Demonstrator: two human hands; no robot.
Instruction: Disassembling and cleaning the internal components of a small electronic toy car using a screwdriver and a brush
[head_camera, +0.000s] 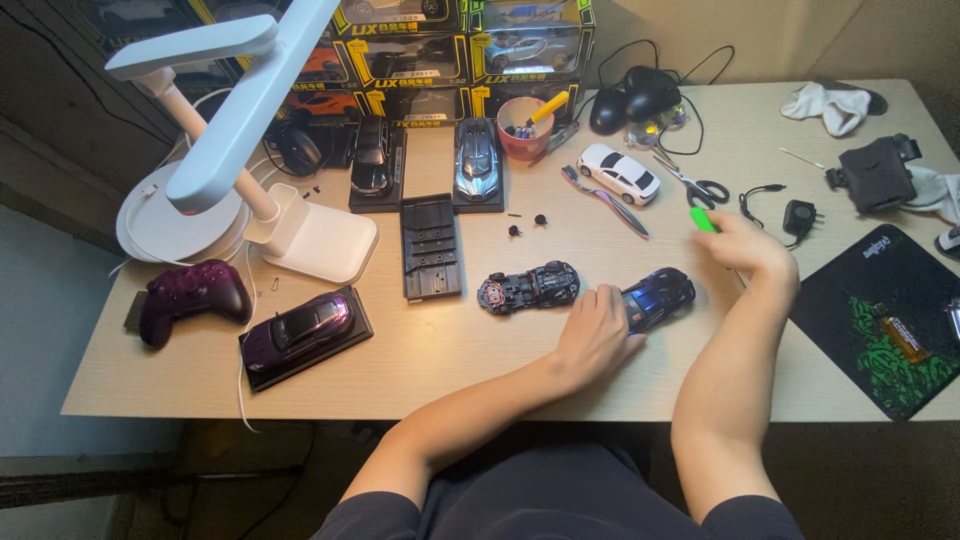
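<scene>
Counter (420, 350): pale wood, cluttered, work zone kept at the front middle within arm's reach.

White desk lamp (215, 130) at left, arm swung over the counter, likely to light the work zone.

Stack of boxed model cars (440, 50) against the back wall, each box showing a car through its window; stored out of the way.

Black and green mouse mat (880, 320) at right, a small orange thing lying on it.

Purple game controller (190, 295) parked at the left edge, beside a purple model car (305, 330) on a black base.

Empty black display base (432, 245) lies mid-counter; two more cars, black (371, 160) and silver-blue (477, 160), sit on bases behind it.

Left hand (595, 335) lies flat on the counter, fingers touching the rear of the blue car body shell (660, 297), seemingly steadying it. Not gripping around it as far as I can tell.

Bare chassis (530, 287) sits just left of the shell, apart from it, innards up.

Right hand (748, 245) is closed around a green-handled tool (703, 218), tip hidden, lifted just right of the shell.

Red cup (522, 130) at the back holds tools upright, one yellow-handled.

White model car (620, 172), scissors (695, 185), two tiny black wheels (527, 224) loose nearby.
</scene>
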